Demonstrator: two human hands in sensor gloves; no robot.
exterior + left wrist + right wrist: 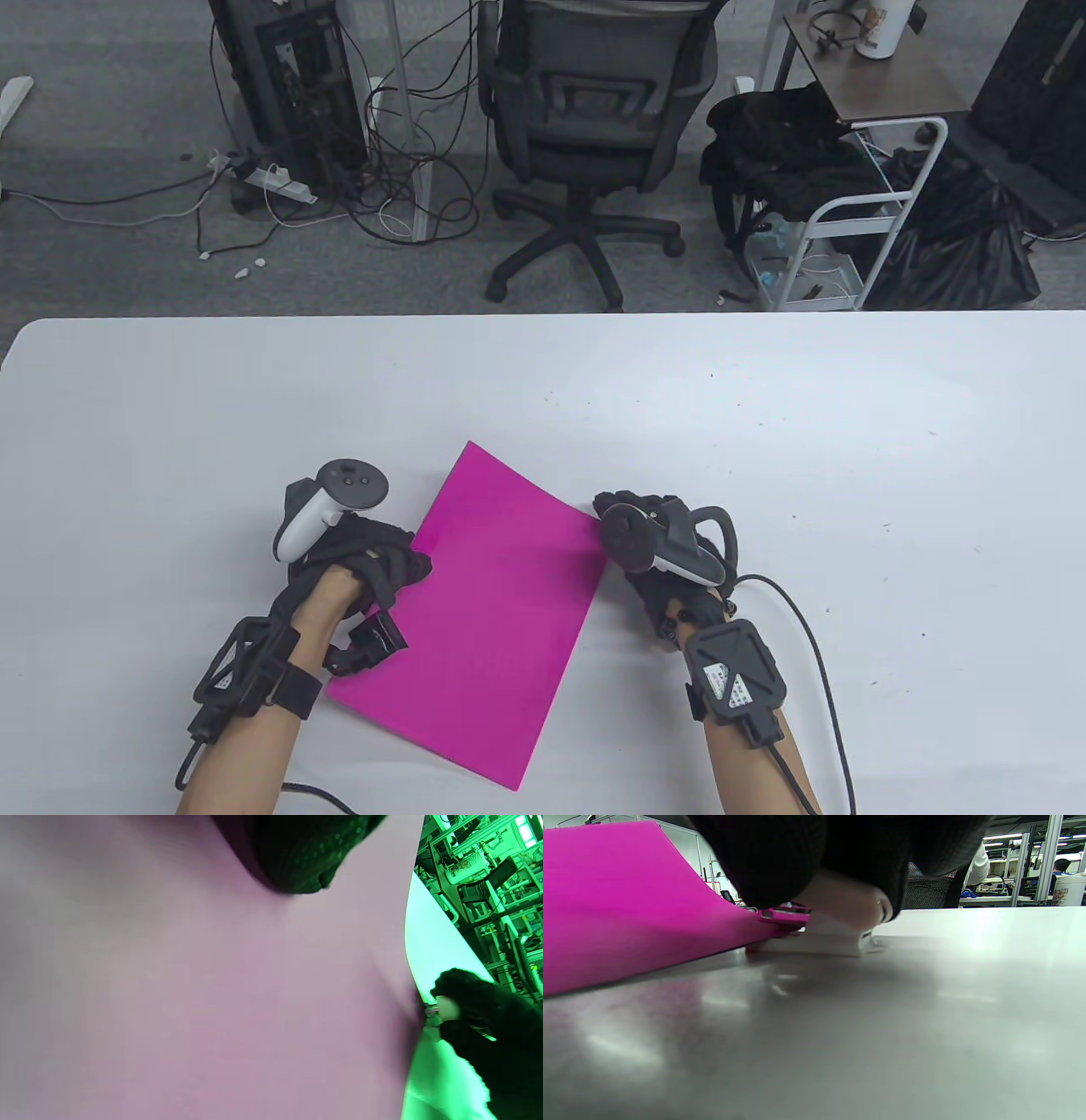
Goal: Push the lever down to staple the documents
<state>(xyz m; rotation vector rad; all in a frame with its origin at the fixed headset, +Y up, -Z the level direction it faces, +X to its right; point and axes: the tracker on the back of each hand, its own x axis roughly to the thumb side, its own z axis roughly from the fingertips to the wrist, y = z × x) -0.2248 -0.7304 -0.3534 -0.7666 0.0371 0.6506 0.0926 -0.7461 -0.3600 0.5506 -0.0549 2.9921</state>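
Magenta paper sheets [492, 611] lie on the white table [543, 390], near the front middle. My left hand [373, 560] rests on the paper's left edge and holds it flat. My right hand [628, 535] covers a small white stapler [835, 929] at the paper's right corner and presses down on it. In the right wrist view the paper [628, 899] curves up from the table and its corner sits inside the stapler's mouth. In the left wrist view the paper [191, 993] fills the frame, with my right hand [483, 1018] on the stapler [447, 1007] at its far edge.
The table's far edge runs across the table view. Beyond it stand an office chair [585, 110], a white cart [857, 221] with black bags, and a computer tower [288, 76] with loose cables. The right glove's cable [814, 645] trails over the table.
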